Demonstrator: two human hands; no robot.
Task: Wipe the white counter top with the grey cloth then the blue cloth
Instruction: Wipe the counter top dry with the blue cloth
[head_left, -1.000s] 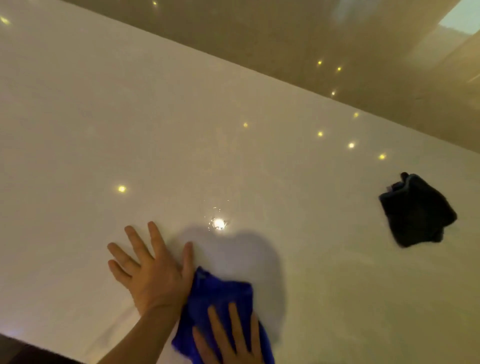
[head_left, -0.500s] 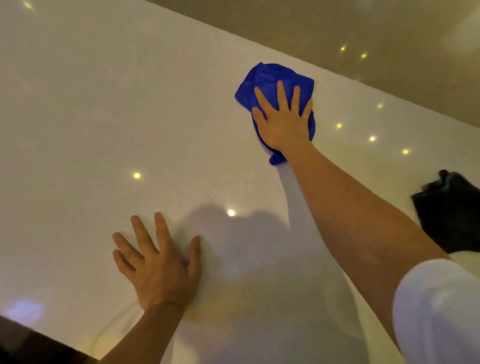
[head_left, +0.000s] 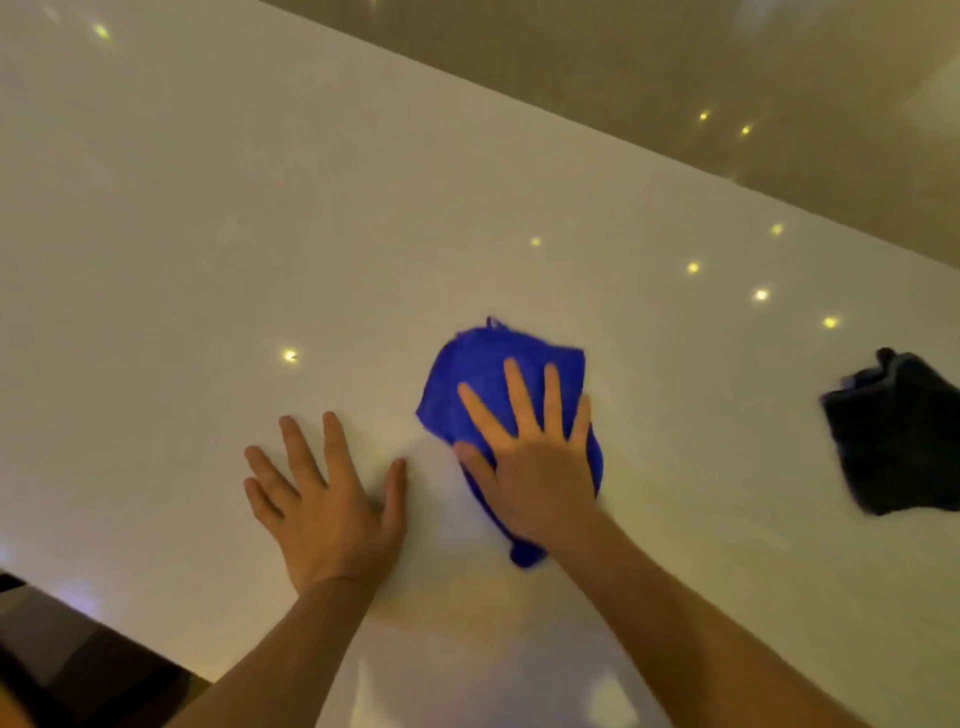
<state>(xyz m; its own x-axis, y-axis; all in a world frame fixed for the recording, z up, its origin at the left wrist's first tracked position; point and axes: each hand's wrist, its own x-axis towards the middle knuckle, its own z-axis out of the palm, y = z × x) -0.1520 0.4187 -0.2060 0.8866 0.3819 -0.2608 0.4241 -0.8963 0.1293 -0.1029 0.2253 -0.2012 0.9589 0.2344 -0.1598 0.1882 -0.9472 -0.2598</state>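
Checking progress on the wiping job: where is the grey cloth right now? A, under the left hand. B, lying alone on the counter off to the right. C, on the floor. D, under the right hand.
B: the grey cloth lies untouched at the right of the counter, while the right hand presses the blue cloth.

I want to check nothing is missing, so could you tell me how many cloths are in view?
2: the blue cloth under the right hand, and the grey cloth at the right edge, partly cut off.

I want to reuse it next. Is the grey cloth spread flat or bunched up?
Bunched up. The grey cloth lies in a crumpled heap with raised folds on the counter, no hand on it.
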